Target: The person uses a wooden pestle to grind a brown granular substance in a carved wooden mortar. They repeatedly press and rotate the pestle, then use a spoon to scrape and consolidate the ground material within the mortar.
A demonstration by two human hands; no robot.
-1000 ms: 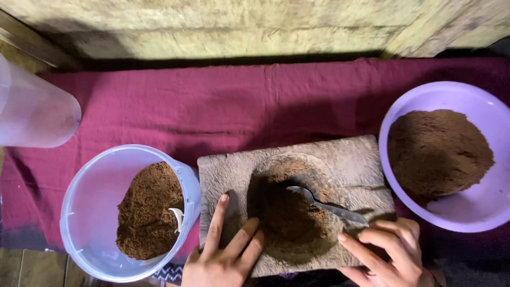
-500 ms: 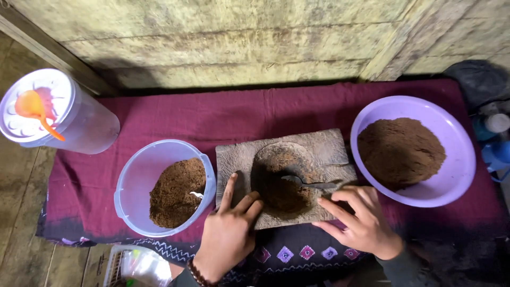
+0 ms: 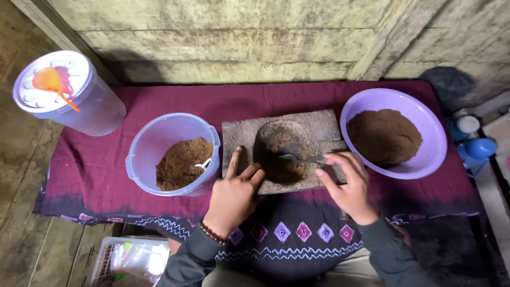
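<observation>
Where it lies: the grey stone slab (image 3: 297,133) sits on the dark red cloth (image 3: 106,165), between the clear plastic tub (image 3: 159,138) and the purple bowl (image 3: 425,154).
Slab look: rough, worn, roughly rectangular, with a round hollow (image 3: 281,151) in its middle that holds dark brown powder.
Slab axis: its long side runs left to right across the view, tilted a little so the right end sits slightly higher at the back edge.
Spoon look: a slim metal spoon (image 3: 300,158), dull grey, its bowl dusted with powder.
Spoon place: its bowl rests in the hollow, on the powder.
Spoon axis: it lies nearly level across the view, bowl end pointing left into the hollow, handle running right toward the fingers.
Right hand (image 3: 348,186): loosely curled, fingertips pinched on the spoon's handle at the slab's right part; the hand lies over the slab's front right corner.
Left hand (image 3: 234,194): spread flat, holding nothing, fingers pressed on the slab's front left part, forefinger stretched toward the back, just beside the hollow.
Tub: brown powder heaped on its right side, a small white scoop (image 3: 203,163) stuck in it.
Bowl: a wide mound of the same brown powder.
Far left: a clear lidded jug (image 3: 95,106) with an orange spoon (image 3: 50,82) on its white lid.
</observation>
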